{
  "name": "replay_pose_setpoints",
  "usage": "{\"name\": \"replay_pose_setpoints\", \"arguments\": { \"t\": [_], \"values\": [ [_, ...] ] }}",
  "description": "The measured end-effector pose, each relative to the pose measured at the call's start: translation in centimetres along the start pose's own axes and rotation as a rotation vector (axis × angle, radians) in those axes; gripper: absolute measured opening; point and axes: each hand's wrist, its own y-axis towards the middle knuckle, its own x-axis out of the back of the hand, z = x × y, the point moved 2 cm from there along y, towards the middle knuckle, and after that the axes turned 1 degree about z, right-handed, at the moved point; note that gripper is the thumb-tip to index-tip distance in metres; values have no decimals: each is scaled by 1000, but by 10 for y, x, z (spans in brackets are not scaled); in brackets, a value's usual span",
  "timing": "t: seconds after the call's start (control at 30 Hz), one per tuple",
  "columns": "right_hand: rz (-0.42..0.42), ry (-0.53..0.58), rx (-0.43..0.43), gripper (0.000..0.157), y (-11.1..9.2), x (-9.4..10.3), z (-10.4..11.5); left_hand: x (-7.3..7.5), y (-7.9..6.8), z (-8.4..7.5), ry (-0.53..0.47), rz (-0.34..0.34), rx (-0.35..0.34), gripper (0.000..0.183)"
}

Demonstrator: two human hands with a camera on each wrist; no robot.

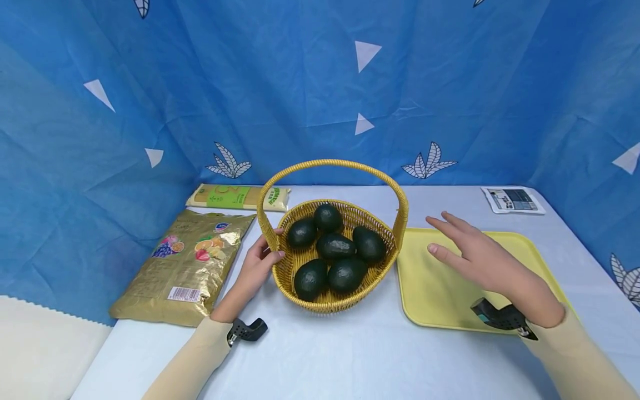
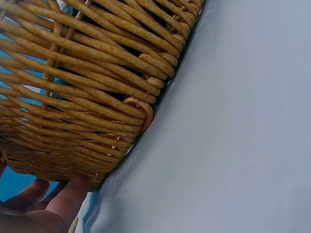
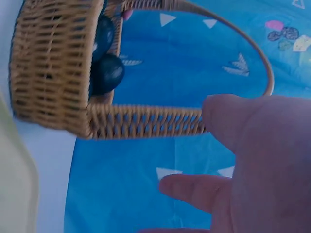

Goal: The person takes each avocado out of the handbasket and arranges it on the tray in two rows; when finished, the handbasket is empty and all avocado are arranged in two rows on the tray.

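A yellow wicker basket with a tall arched handle stands in the middle of the table in the head view. Several dark green avocados lie inside it. My left hand grips the basket's left side at the foot of the handle, thumb in front and fingertips at the rim. From the left wrist, its fingers meet the woven wall. My right hand hovers over a yellow tray, fingers stretched toward the basket and holding nothing. The right wrist view shows its thumb in front of the basket handle.
Left of the basket lies a gold bag with fruit pictures. Behind that is a pack of noodles with a green label. A small white pouch lies at the back right. Blue patterned cloth hangs behind the table.
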Motion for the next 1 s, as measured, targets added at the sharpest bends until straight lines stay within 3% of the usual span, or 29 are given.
{"name": "replay_pose_setpoints", "arguments": {
  "t": [0.23,0.5,0.67,1.0],
  "values": [
    [-2,39,116,62,-5,-5,27,1,0,0,9,0,-4,54],
    [18,102,278,48,3,-20,61,0,0,0,10,5,-12,54],
    [34,136,366,47,16,-31,77,-1,1,2,11,10,-12,55],
    [45,160,417,45,60,-55,100,0,-1,2,-1,12,-12,55]
  ]
}}
